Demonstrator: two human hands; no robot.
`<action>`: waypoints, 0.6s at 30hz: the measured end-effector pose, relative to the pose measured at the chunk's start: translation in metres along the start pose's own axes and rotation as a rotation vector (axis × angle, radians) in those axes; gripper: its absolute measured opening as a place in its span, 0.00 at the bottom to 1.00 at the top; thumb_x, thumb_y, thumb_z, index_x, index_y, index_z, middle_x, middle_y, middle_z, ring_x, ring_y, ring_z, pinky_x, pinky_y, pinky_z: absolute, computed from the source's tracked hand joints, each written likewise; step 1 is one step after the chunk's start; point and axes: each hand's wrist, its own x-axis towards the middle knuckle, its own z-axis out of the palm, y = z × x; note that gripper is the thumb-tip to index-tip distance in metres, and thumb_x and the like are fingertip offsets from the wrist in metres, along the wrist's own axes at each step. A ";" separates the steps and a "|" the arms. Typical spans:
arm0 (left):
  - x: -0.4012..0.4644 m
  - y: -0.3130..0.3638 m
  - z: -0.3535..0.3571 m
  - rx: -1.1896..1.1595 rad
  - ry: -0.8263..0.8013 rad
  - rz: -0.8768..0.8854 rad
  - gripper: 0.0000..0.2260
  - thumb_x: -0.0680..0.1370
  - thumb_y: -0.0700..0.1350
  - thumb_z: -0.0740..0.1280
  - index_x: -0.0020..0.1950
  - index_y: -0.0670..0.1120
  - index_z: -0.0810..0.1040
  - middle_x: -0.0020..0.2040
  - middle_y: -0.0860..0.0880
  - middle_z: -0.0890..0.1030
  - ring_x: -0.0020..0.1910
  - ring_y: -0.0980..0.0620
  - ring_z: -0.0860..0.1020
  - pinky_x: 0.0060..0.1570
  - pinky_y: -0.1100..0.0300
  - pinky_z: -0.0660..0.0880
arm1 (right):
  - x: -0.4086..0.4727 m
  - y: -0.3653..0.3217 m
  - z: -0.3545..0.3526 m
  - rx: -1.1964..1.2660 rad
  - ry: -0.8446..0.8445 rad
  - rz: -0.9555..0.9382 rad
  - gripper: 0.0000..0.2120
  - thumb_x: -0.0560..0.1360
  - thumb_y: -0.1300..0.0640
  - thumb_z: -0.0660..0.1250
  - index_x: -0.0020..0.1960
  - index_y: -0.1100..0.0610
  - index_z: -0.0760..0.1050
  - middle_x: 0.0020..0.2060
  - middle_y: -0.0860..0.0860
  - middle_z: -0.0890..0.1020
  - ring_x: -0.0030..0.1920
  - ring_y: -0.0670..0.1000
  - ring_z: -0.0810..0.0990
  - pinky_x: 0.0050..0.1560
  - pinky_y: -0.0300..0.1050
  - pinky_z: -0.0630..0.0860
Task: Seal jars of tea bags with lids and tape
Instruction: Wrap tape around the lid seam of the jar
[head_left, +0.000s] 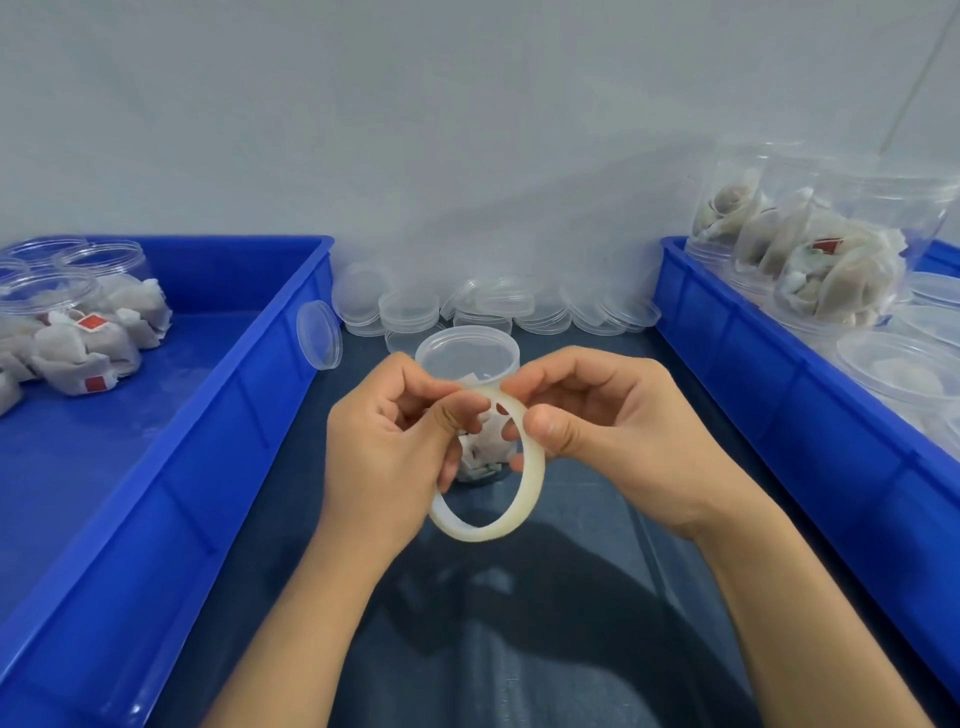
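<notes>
A thin roll of clear tape (511, 514) hangs between my hands over the dark table. My left hand (395, 441) pinches the roll's upper left edge with thumb and curled fingers. My right hand (597, 421) grips its top right, thumb pressed on the outer face. Right behind the hands stands a clear jar of tea bags (467, 358) with a clear lid on top; its lower half is hidden by my fingers.
A blue tray (218, 415) on the left holds open jars of tea bags (83, 332). A blue tray (779, 374) on the right holds lidded jars (810, 244), some stacked on their sides. Several loose clear lids (498, 306) lie along the back wall.
</notes>
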 end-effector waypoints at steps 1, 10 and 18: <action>0.000 0.000 0.000 0.014 -0.002 -0.003 0.11 0.73 0.53 0.77 0.36 0.53 0.78 0.34 0.38 0.83 0.21 0.49 0.72 0.22 0.60 0.70 | 0.000 0.000 -0.001 -0.013 0.000 0.006 0.15 0.73 0.61 0.73 0.56 0.68 0.80 0.47 0.63 0.86 0.46 0.57 0.86 0.49 0.53 0.86; -0.001 -0.002 0.001 0.061 -0.008 -0.050 0.14 0.77 0.42 0.77 0.35 0.54 0.78 0.33 0.40 0.83 0.20 0.52 0.71 0.21 0.61 0.69 | 0.002 0.008 -0.002 -0.070 -0.015 0.022 0.17 0.72 0.54 0.77 0.55 0.64 0.81 0.48 0.65 0.85 0.51 0.69 0.84 0.57 0.68 0.82; -0.003 -0.003 0.003 0.074 -0.020 -0.081 0.12 0.76 0.42 0.77 0.36 0.50 0.79 0.31 0.41 0.82 0.21 0.52 0.70 0.21 0.61 0.69 | 0.002 0.008 -0.005 -0.112 -0.031 0.033 0.07 0.73 0.62 0.77 0.48 0.64 0.81 0.42 0.59 0.85 0.44 0.60 0.85 0.50 0.48 0.83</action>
